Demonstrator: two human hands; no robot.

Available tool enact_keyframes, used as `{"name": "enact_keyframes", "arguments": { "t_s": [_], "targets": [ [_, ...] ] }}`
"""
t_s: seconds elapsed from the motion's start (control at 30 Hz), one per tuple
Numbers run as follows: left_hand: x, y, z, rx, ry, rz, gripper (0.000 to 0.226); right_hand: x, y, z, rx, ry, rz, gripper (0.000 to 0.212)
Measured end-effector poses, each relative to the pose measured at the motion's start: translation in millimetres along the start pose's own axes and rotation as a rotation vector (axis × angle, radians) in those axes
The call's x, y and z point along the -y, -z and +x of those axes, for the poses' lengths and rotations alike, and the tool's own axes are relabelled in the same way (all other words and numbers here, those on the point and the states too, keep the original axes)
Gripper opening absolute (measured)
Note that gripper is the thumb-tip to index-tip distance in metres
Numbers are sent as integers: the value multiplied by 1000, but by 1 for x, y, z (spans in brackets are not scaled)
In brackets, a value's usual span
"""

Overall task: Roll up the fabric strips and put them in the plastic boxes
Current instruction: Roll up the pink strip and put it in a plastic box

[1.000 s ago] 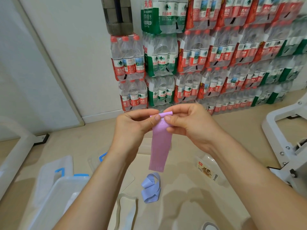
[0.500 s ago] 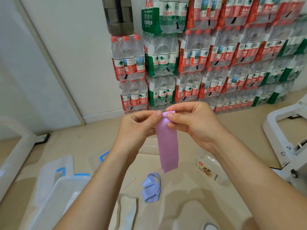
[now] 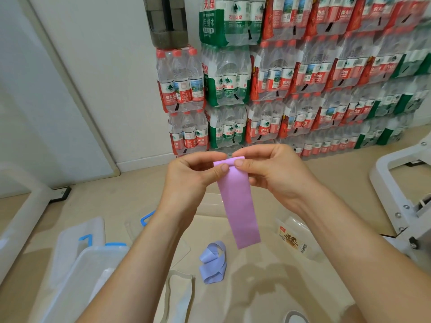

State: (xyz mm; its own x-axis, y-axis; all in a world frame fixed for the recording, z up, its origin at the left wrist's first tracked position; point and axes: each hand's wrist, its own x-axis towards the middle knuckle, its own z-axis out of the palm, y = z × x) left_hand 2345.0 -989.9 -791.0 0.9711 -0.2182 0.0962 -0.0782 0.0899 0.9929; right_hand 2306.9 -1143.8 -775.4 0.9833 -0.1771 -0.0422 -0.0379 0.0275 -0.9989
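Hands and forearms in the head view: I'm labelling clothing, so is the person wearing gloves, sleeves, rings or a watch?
Nothing worn shows. The left hand and right hand are ungloved, with short plain nails and no rings visible. Both forearms are bare down to the frame's bottom edge: no sleeves, watch or bracelet.

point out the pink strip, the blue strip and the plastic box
pink strip (image 3: 238, 206), head view, middle of the hanging length
blue strip (image 3: 213, 265), head view, centre of the loose bundle
plastic box (image 3: 77, 271), head view, near rim
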Motion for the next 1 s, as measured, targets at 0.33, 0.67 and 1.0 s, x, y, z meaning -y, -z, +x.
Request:
{"name": "enact_keyframes", "arguments": {
  "t_s": [0.33,0.67,1.0],
  "targets": [
    [-3,-5,-4,-25,-7,33,7,1,0,-1,5,1,51,13],
    [0,-3,-1,-54,22,-46,14,-2,-3,0,110,-50,230,12],
    [0,-3,-1,11,17,-30,14,0,1,2,41,2,200,12]
  ]
}}
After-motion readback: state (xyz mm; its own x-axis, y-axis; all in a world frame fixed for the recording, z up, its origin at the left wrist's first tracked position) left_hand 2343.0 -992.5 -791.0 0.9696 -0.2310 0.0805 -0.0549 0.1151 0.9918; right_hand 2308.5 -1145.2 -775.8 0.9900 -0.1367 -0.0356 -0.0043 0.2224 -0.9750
